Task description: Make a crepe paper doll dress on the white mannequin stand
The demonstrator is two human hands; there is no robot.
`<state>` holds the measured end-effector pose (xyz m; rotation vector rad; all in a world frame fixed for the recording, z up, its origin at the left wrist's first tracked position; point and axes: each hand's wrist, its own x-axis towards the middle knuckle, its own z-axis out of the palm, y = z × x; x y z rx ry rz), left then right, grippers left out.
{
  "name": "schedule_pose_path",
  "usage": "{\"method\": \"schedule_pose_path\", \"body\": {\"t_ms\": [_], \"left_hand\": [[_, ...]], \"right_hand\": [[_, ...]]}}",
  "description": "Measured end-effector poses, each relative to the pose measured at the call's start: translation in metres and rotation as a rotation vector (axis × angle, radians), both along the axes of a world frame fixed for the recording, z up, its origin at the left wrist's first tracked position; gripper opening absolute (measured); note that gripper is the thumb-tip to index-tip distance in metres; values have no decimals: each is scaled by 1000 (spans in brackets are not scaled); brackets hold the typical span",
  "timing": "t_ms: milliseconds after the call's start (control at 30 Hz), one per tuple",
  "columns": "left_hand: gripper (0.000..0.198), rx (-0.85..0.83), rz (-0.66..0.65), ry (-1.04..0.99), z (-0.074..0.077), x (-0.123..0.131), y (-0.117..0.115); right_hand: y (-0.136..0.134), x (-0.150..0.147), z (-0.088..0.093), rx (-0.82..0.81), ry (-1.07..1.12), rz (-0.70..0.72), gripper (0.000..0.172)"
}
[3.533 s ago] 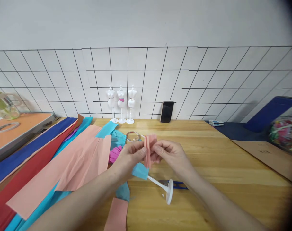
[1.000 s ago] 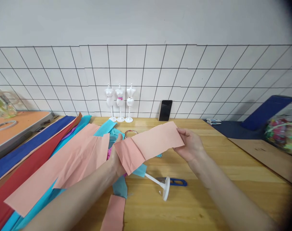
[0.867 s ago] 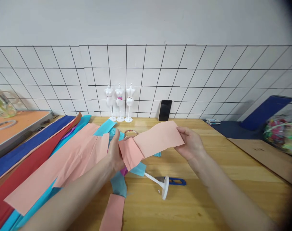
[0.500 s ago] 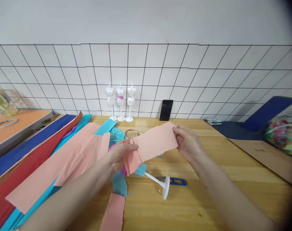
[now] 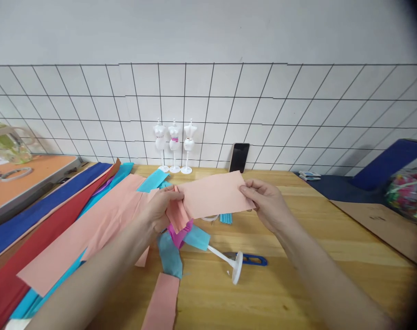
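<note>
A piece of pink crepe paper [image 5: 213, 195] is stretched between my hands above the table. My left hand [image 5: 163, 206] pinches its left end, where the paper is gathered in folds. At the right end, the thumb and fingers of my right hand [image 5: 263, 199] grip the edge. Below the paper a small white mannequin lies on its side, its stand [image 5: 236, 268] pointing right. Blue paper [image 5: 197, 237] and magenta paper [image 5: 179, 236] wrap it; its upper part is hidden. A blue-handled cutter [image 5: 254, 260] lies behind the stand.
Long crepe paper sheets in pink [image 5: 105, 215], red [image 5: 57, 224] and blue [image 5: 50, 201] cover the table's left side. Three white mannequins [image 5: 174, 144] stand by the tiled wall, near a leaning phone [image 5: 239, 157]. A brown board [image 5: 376, 224] and a clear bag [image 5: 409, 192] are at right.
Both hands have raised the pink paper slightly, and its left end has shifted left. More magenta paper and a pleated blue piece now show beneath it. The view has shifted slightly.
</note>
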<state>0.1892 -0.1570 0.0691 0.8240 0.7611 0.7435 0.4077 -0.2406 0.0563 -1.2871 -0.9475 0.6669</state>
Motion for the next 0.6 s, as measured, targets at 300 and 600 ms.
{"method": "schedule_pose_path", "body": {"t_ms": [300, 600], "left_hand": [[12, -59, 97, -97, 5, -1, -6], [7, -8, -76, 28, 19, -10, -10]], "right_hand": [[0, -11, 4, -25, 233, 65, 24], [-1, -15, 3, -70, 279, 118, 27]]}}
